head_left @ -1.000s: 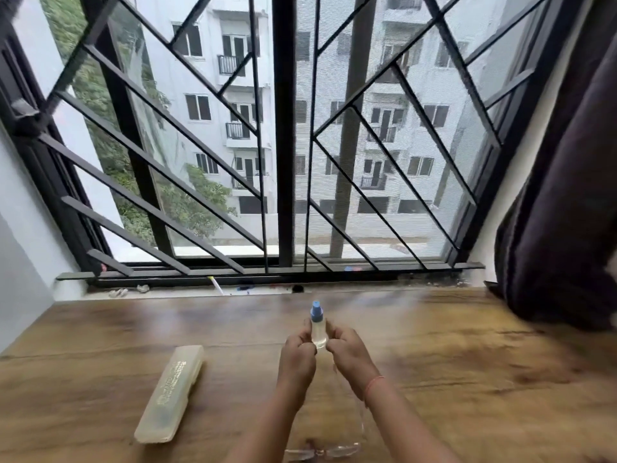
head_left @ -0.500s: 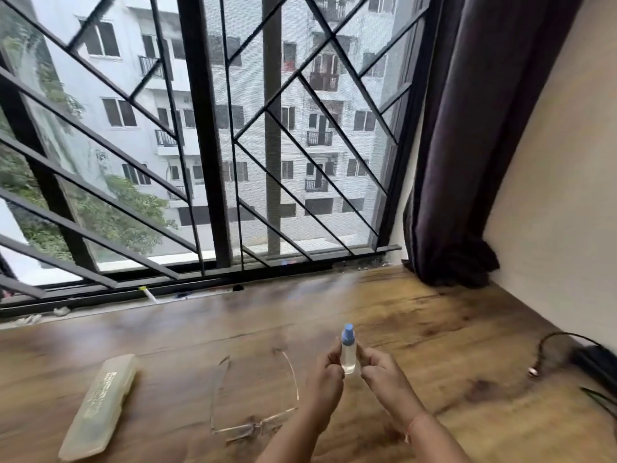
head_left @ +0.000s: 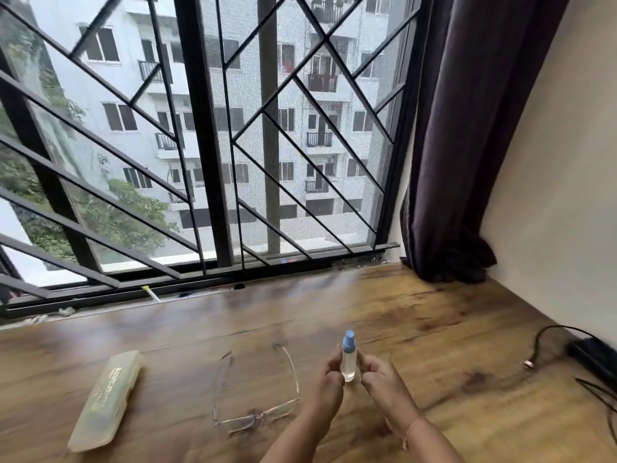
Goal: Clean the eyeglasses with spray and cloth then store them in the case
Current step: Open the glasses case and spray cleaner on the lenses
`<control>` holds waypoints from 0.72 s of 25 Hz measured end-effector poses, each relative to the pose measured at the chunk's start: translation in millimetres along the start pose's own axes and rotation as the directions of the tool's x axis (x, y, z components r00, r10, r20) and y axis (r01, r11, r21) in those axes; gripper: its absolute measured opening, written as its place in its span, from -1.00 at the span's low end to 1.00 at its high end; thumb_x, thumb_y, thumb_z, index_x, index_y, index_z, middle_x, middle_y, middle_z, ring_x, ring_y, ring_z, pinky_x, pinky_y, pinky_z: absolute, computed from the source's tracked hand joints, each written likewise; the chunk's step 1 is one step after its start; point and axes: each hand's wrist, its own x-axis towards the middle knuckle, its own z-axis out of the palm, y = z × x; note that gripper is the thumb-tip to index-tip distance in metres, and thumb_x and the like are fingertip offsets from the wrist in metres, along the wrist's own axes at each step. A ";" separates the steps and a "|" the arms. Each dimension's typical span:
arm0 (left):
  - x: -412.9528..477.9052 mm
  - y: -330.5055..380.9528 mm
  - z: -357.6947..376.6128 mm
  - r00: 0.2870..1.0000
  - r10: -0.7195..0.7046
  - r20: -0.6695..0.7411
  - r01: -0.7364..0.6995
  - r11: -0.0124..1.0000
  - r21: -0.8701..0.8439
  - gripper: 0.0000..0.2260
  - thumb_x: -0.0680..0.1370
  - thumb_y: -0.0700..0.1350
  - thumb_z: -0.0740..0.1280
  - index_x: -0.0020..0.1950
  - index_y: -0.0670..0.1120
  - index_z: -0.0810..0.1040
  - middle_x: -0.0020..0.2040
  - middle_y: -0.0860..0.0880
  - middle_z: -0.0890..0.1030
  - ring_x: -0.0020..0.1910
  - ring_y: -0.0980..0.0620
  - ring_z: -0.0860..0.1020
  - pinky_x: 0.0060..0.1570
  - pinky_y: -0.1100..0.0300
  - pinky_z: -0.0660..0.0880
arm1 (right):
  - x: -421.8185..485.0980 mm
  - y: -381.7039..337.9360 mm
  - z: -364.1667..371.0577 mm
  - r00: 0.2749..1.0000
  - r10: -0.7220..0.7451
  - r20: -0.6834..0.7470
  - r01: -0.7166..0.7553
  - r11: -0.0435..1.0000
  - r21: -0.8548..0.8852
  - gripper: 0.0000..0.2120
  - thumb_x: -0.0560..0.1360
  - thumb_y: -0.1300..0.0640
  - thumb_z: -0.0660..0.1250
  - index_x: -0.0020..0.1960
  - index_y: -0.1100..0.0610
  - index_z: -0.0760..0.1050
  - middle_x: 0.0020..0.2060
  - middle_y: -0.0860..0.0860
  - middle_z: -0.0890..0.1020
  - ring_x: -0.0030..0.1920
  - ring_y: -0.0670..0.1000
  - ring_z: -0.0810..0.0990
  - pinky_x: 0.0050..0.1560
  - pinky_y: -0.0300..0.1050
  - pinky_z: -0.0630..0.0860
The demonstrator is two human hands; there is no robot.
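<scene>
A small clear spray bottle (head_left: 348,360) with a blue cap stands upright between my two hands over the wooden table (head_left: 417,335). My left hand (head_left: 325,385) and my right hand (head_left: 384,384) both pinch its body with curled fingers. Thin-framed eyeglasses (head_left: 255,392) lie on the table just left of my left hand, arms unfolded and pointing toward the window. A pale translucent glasses case (head_left: 106,399) lies shut further left. No cloth is in view.
A barred window (head_left: 213,162) runs along the table's far edge. A dark curtain (head_left: 460,145) hangs at the back right beside a beige wall. A black cable (head_left: 547,342) and a dark device (head_left: 597,359) sit at the right edge.
The view has swung to the right across the frames, bringing the eyeglasses, the curtain and the cable into sight. Both hands keep the same hold on the spray bottle.
</scene>
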 end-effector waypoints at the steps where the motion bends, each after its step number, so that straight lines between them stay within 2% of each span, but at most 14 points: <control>1: 0.0 -0.8 -0.1 1.000 -0.003 -0.005 0.003 1.000 0.006 -0.55 0.21 -0.29 0.11 -0.09 -0.01 0.65 -0.16 0.04 0.67 -0.12 0.08 0.58 -0.09 0.22 0.45 | -1.2 -0.6 0.8 1.000 0.011 -0.008 -0.011 1.000 -0.010 -0.63 0.15 0.19 0.25 -0.09 0.12 0.66 -0.08 0.15 0.69 -0.07 0.02 0.63 -0.03 -0.08 0.51; 5: 1.9 -5.7 -1.4 1.000 -0.004 -0.001 0.004 0.999 0.048 -0.55 0.20 -0.26 0.10 -0.08 -0.01 0.65 -0.10 -0.02 0.69 -0.01 0.00 0.61 0.10 0.03 0.50 | -5.7 -4.4 2.4 0.994 0.078 -0.076 -0.083 0.994 -0.064 -0.65 0.12 0.10 0.25 -0.16 0.18 0.61 -0.18 0.11 0.69 -0.27 -0.09 0.57 -0.25 -0.22 0.41; 8: 3.4 -9.9 -0.8 1.000 -0.004 0.002 0.004 0.998 0.066 -0.56 0.19 -0.27 0.11 -0.08 -0.03 0.64 -0.11 -0.05 0.68 -0.01 -0.05 0.61 0.11 -0.07 0.48 | -6.7 -3.3 2.1 0.991 0.101 -0.090 -0.108 0.991 -0.077 -0.65 0.15 0.14 0.23 -0.13 0.22 0.60 -0.19 0.16 0.68 -0.37 -0.12 0.49 -0.37 -0.26 0.35; 11: 4.4 -13.6 -0.8 1.000 -0.017 -0.020 0.019 0.997 0.073 -0.55 0.22 -0.31 0.12 -0.05 -0.02 0.64 -0.10 -0.03 0.68 0.00 -0.04 0.61 0.15 -0.09 0.48 | -7.6 -2.7 2.1 0.989 0.109 -0.097 -0.119 0.987 -0.110 -0.74 0.32 0.32 0.21 -0.08 0.23 0.61 -0.20 0.15 0.68 -0.43 -0.17 0.45 -0.40 -0.29 0.32; 14: 5.2 -17.8 -3.0 0.998 -0.059 -0.030 0.060 0.996 0.061 -0.56 0.31 -0.35 0.13 0.00 0.02 0.62 -0.04 0.01 0.68 0.05 0.00 0.59 0.19 -0.09 0.45 | -10.0 -5.6 -0.7 0.987 0.130 -0.099 -0.140 0.984 -0.106 -0.62 0.37 0.50 0.11 -0.08 0.20 0.61 -0.30 0.06 0.64 -0.54 -0.22 0.41 -0.53 -0.38 0.28; 15: 4.8 -17.1 -5.0 0.996 -0.075 -0.038 0.077 0.996 0.048 -0.54 0.32 -0.33 0.13 0.06 0.04 0.60 0.02 0.04 0.66 0.11 0.01 0.57 0.23 -0.08 0.43 | -9.2 -7.7 -2.9 0.984 0.135 -0.119 -0.147 0.984 -0.104 -0.60 0.37 0.52 0.10 -0.01 0.24 0.59 -0.29 0.05 0.63 -0.50 -0.23 0.46 -0.51 -0.38 0.31; 16: 3.5 -15.9 -7.6 0.994 -0.098 -0.051 0.100 0.995 0.031 -0.49 0.33 -0.31 0.13 0.17 0.06 0.56 0.13 0.08 0.62 0.18 0.02 0.54 0.27 -0.03 0.40 | -8.3 -11.7 -4.7 0.981 0.128 -0.143 -0.144 0.985 -0.100 -0.58 0.37 0.53 0.09 0.10 0.30 0.54 -0.18 0.05 0.64 -0.36 -0.23 0.55 -0.41 -0.36 0.39; 17: 1.0 -12.3 -11.0 0.989 -0.125 -0.079 0.127 0.992 0.016 -0.44 0.35 -0.33 0.11 0.29 0.04 0.49 0.23 0.11 0.55 0.20 0.07 0.52 0.27 0.06 0.39 | -6.6 -18.1 -6.0 0.979 0.108 -0.173 -0.127 0.987 -0.098 -0.54 0.37 0.53 0.09 0.21 0.31 0.46 0.01 0.07 0.62 -0.11 -0.17 0.60 -0.21 -0.30 0.46; 18: -3.8 -5.9 -15.5 0.984 -0.136 -0.111 0.138 0.990 0.007 -0.41 0.38 -0.38 0.10 0.37 -0.02 0.40 0.25 0.13 0.50 0.11 0.18 0.53 0.18 0.19 0.40 | -5.2 -28.1 -5.3 0.976 0.060 -0.210 -0.087 0.989 -0.119 -0.49 0.39 0.51 0.10 0.31 0.29 0.37 0.20 0.09 0.54 0.13 -0.07 0.54 0.02 -0.22 0.46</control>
